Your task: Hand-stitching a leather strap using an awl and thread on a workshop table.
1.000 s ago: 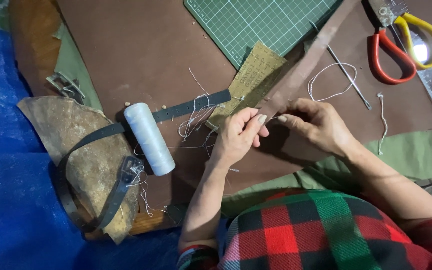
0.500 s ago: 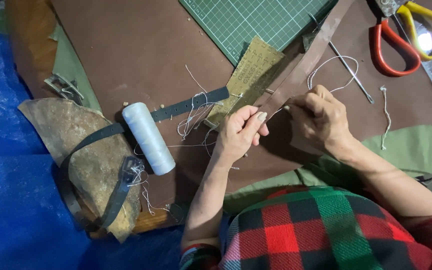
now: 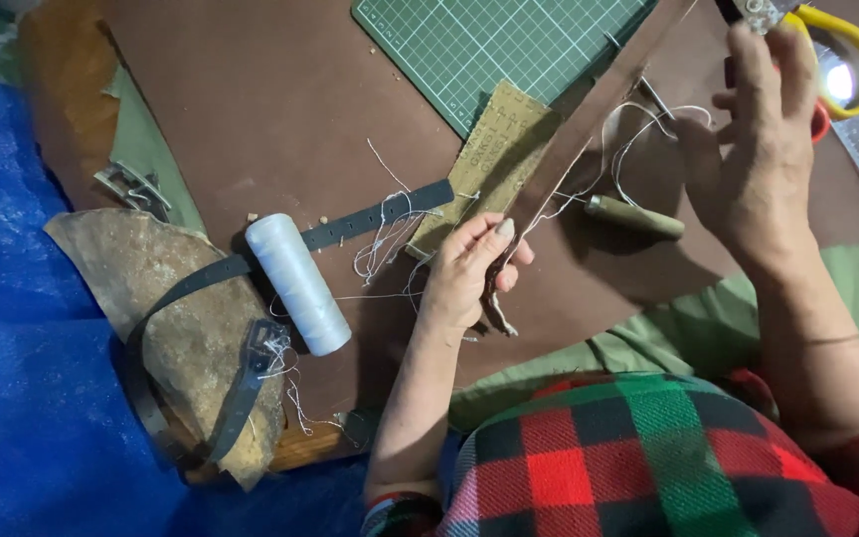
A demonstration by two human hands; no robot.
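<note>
A brown leather sheet (image 3: pixel 280 109) covered most of the work surface, with blue plastic sheeting (image 3: pixel 22 398) along the left and a green cutting mat (image 3: pixel 489 45) at the far edge. Near left lay a rough scrap of tan hide (image 3: pixel 186 338) with a dark punched strap (image 3: pixel 241 393) looped over it, and beside it a spool of white thread (image 3: pixel 297 283). A long brown leather strip (image 3: pixel 599 114) ran diagonally from the far right down to the left hand (image 3: pixel 469 273), whose fingers were closed together, pinching the strip's near end. The right hand (image 3: pixel 758 159) was raised well to the right, fingers loosely curled; white thread (image 3: pixel 628 129) trailed from the strip toward it, though whether the fingertips gripped it or a needle could not be told. A wooden-handled awl (image 3: pixel 633 216) lay between the hands. Judging by the thread drawn out, stitching was under way at the near end, with most of the strip seemingly unsewn.
</note>
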